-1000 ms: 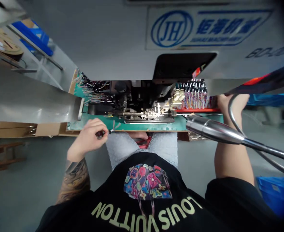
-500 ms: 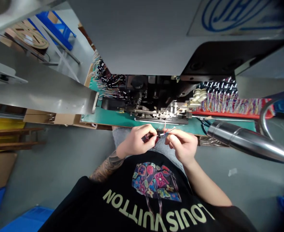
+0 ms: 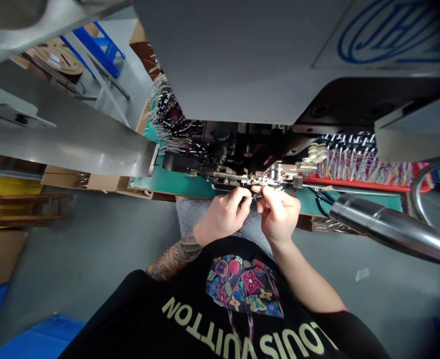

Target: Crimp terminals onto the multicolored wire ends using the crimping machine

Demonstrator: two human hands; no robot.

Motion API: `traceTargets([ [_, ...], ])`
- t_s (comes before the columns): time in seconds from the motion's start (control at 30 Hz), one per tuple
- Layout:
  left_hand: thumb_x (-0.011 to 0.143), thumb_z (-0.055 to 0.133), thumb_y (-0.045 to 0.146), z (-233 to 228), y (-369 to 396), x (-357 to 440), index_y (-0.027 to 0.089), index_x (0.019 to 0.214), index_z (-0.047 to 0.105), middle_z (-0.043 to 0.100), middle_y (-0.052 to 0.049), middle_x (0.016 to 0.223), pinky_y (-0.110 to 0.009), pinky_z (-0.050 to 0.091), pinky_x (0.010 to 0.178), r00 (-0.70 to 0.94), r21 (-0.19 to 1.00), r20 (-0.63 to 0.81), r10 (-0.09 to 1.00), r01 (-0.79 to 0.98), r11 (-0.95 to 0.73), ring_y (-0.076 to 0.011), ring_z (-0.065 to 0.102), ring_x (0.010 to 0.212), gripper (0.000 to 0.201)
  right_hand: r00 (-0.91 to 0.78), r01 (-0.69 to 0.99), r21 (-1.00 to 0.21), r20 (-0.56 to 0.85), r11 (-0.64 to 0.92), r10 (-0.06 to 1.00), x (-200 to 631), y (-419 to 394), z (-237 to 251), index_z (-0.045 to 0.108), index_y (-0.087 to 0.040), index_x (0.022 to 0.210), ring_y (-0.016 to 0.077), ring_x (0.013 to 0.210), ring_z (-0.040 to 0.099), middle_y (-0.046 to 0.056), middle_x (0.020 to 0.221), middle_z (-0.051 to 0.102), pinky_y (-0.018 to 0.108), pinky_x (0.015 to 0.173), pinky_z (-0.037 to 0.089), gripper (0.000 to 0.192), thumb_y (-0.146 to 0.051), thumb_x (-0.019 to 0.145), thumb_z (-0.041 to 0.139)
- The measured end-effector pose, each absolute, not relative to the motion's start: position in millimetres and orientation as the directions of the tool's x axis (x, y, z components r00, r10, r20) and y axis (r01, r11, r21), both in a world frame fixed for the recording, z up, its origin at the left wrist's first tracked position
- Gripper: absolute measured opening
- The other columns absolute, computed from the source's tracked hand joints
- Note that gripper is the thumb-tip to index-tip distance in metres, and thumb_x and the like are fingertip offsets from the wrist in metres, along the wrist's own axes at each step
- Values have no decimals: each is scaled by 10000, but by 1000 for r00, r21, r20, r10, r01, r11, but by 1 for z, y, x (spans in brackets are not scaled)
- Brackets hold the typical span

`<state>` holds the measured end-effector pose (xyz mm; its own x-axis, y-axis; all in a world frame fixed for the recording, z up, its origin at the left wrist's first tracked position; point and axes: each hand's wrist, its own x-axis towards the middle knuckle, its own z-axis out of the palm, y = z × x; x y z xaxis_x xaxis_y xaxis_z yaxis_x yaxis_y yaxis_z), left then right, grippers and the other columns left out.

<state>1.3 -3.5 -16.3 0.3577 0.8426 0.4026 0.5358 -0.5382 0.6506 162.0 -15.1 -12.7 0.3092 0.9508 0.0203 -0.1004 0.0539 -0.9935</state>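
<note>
Left hand (image 3: 225, 214) and right hand (image 3: 280, 214) pinch a short dark cable (image 3: 255, 197) between them, at the front edge of the worktop (image 3: 177, 183), close to the metal mechanism (image 3: 276, 172). Such a slight grip could let the cable slip or its thin wires (image 3: 279, 189) splay; fingertips risk nipping should the mechanism cycle. Fingers cover most of the cable; wire count is unreadable.

Dark small piece (image 3: 255, 197), green tabletop (image 3: 182, 183), red tray (image 3: 373, 186), multicoloured wires (image 3: 358, 164), black shirt (image 3: 141, 309) with floral print (image 3: 250, 282)
</note>
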Motion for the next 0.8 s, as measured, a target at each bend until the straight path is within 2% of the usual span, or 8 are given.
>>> traceTargets([
  [0.13, 1204, 530, 302, -21, -3, 4, 202, 1149, 672, 833, -90, 1004, -308, 666, 722, 347, 586, 446, 825, 583, -563, -211, 841, 824, 182, 302, -128, -991, -5, 35, 953, 161, -10, -13, 622, -251, 561, 157, 475, 470, 15, 509, 570, 329, 485, 389, 632, -621, 1031, 826],
  [0.27, 1209, 521, 314, -24, -3, 4, 198, 1123, 688, 837, -120, 1030, -334, 671, 729, 340, 589, 421, 841, 603, -538, -236, 846, 832, 221, 287, -112, -994, -23, 10, 958, 160, -8, -11, 615, -255, 544, 169, 498, 501, 25, 523, 585, 341, 503, 423, 648, -620, 1039, 821],
  [0.5, 1205, 517, 263, -23, -4, 3, 203, 1126, 664, 820, -76, 962, -296, 615, 687, 316, 536, 506, 802, 613, -580, -204, 825, 797, 178, 285, -145, -989, -30, 12, 958, 157, -8, -6, 672, -243, 585, 152, 503, 528, 26, 571, 642, 323, 484, 437, 584, -559, 1047, 838],
  [0.57, 1202, 523, 264, -20, -3, -1, 207, 1157, 662, 820, -65, 971, -294, 613, 706, 323, 580, 477, 818, 584, -568, -201, 826, 816, 157, 268, -156, -988, -30, 13, 963, 158, -8, -6, 675, -236, 575, 148, 505, 546, 30, 577, 656, 310, 481, 446, 586, -549, 1040, 847],
  [0.7, 1187, 561, 274, -11, -2, -9, 218, 1156, 654, 800, -32, 937, -277, 600, 716, 368, 761, 340, 865, 433, -483, -171, 787, 769, 113, 196, -153, -988, -23, 7, 980, 161, -11, -8, 704, -218, 590, 121, 457, 495, 21, 552, 646, 288, 448, 413, 570, -549, 1032, 848],
  [0.8, 1181, 583, 264, -6, -1, -12, 220, 1130, 647, 778, -13, 895, -267, 587, 697, 394, 812, 320, 862, 355, -463, -155, 758, 719, 93, 261, -104, -994, 13, 42, 965, 161, -13, -8, 737, -216, 630, 122, 455, 500, 18, 565, 670, 290, 450, 436, 498, -507, 1018, 846],
])
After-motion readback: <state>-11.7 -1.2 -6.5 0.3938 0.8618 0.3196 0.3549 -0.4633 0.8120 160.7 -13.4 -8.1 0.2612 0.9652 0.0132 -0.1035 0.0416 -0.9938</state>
